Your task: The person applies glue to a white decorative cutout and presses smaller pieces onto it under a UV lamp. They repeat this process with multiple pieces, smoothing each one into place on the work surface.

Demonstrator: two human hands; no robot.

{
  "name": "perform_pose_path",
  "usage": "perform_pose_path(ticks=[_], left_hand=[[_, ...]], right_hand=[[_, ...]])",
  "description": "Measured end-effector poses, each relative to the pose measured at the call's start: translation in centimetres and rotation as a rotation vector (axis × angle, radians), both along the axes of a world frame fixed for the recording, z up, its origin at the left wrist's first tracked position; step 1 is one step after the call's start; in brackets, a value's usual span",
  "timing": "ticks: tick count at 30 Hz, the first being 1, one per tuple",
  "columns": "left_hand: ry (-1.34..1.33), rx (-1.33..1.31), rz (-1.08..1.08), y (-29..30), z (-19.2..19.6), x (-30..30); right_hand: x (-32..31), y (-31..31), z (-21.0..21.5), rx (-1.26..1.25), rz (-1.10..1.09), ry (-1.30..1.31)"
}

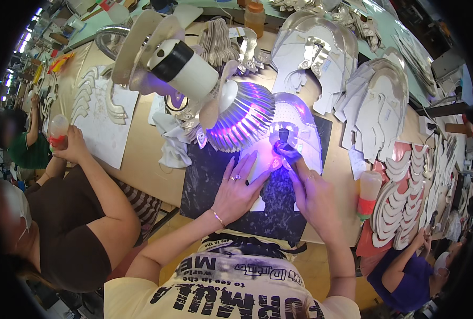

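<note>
Under a lamp's purple light, a white cut piece that looks like a shoe upper (pixel 300 114) lies flat on a dark marbled board (pixel 204 183). My left hand (pixel 239 186) rests on its lower left part, fingers stretched out and holding nothing. From the right, my right hand (pixel 311 186) is closed round a short dark tool (pixel 284 136) with a black end, held over the middle of the piece. Glare blurs the tool's tip, so its exact kind cannot be told. A ring and a bracelet show on my left arm.
The ribbed silver lamp (pixel 242 114) hangs close above my left hand. Stacks of white uppers (pixel 372 106) lie to the right, near a red-and-white bottle (pixel 369 194) and curved strips (pixel 399 196). Another person's hand (pixel 74 146) holds a bottle at left; a co-worker in purple (pixel 401 279) sits right.
</note>
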State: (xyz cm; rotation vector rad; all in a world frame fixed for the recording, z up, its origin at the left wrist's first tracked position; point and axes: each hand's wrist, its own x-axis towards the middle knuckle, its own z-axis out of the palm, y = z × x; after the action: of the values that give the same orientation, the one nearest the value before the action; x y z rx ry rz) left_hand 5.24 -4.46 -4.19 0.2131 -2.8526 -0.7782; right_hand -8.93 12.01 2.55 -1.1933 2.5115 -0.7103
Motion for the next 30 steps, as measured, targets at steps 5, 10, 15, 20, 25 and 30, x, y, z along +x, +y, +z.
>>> perform_pose_path(ticks=[5, 10, 15, 20, 25, 30], left_hand=[[-0.03, -0.056, 0.024, 0.5, 0.0, -0.1], [-0.1, -0.164, -0.013, 0.5, 0.2, -0.4], [-0.083, -0.073, 0.014, 0.4, -0.1, -0.5], [-0.038, -0.048, 0.035, 0.6, -0.5, -0.4], [-0.068, -0.073, 0.012, 0.5, -0.2, -0.5], [-0.076, -0.054, 0.007, 0.4, 0.1, -0.4]], right_hand=[[0.9, 0.8, 0.3, -0.007, 0.002, 0.007], [1.2, 0.9, -0.2, -0.139, -0.137, -0.103], [1.5, 0.9, 0.4, -0.088, -0.099, -0.049], [1.3, 0.1, 0.1, -0.008, -0.032, 0.052], [-0.1, 0.3, -0.1, 0.107, 0.028, 0.029], [0.4, -0.3, 0.3, -0.053, -0.029, 0.006]])
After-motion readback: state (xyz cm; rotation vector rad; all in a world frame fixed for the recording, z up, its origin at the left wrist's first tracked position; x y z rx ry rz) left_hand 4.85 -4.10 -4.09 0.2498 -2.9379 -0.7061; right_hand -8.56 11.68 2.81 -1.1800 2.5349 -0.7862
